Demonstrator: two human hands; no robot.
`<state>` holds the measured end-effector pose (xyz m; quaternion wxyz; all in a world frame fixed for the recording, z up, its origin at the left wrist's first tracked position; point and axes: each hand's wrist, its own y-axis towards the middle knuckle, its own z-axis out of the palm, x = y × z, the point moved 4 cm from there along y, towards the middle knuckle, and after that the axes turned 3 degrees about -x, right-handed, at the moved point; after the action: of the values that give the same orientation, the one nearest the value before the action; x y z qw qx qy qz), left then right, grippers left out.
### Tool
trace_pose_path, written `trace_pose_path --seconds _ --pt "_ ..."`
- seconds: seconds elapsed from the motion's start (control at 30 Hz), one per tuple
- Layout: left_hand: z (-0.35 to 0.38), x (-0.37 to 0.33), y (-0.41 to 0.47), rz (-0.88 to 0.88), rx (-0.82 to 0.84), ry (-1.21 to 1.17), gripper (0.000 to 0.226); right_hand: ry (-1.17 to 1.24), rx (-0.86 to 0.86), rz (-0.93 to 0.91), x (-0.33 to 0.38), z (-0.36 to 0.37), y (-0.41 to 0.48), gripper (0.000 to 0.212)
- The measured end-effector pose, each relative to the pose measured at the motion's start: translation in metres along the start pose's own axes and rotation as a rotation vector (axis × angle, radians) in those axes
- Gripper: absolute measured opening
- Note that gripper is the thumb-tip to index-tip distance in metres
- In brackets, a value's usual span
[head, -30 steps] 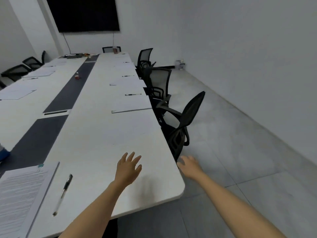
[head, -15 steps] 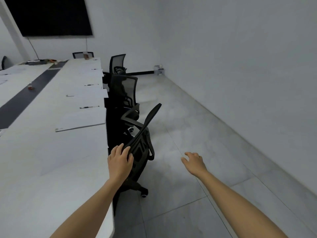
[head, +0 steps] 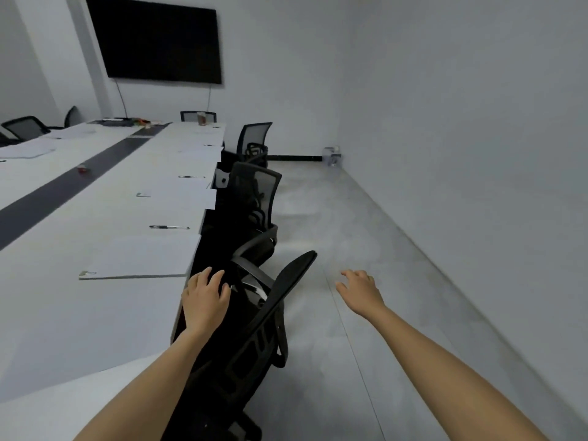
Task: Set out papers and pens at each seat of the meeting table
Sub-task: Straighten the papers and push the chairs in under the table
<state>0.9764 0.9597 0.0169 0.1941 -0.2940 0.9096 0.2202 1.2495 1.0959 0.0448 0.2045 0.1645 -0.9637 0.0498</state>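
You are holding nothing, left hand (head: 205,297) spread by the office chair (head: 288,289), right hand (head: 361,289) open, so be checking this seat's clipped papers (head: 143,257) and pen (head: 169,227).

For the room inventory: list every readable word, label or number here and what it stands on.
None can be read.
Nearest white clipped paper stack: top sheet looks blank.
Greenish mark on the next white paper stack: too blurred.
Black wall screen: dark, no text.
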Motion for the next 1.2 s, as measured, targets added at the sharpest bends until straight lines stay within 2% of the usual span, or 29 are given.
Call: trace_pose_path --seconds 0.13,0.27,0.53,0.7,0.93,1.2 --pt "0.027 -0.013 0.044 -0.037 0.041 0.052 0.044 -0.031 0.036 -0.037 -0.009 -0.007 0.072 0.048" --pt "0.049 -0.015 0.083 -0.093 0.007 0.085 0.043 -0.015 0.027 -0.067 -0.011 -0.01 0.141 0.049" --pt "0.092 -0.046 0.161 -0.215 -0.094 0.119 0.043 -0.035 0.106 -0.31 0.013 -0.012 0.283 0.049" --pt "0.106 -0.037 0.174 -0.379 -0.127 0.202 0.043 -0.046 0.216 -0.449 0.04 0.011 0.345 0.049" --pt "0.114 0.016 0.146 -0.648 -0.089 0.27 0.043 -0.072 0.45 -0.59 0.091 0.094 0.364 0.049" --pt "0.095 0.083 0.143 -0.845 -0.095 0.301 0.045 -0.124 0.582 -0.782 0.192 0.16 0.354 0.05"
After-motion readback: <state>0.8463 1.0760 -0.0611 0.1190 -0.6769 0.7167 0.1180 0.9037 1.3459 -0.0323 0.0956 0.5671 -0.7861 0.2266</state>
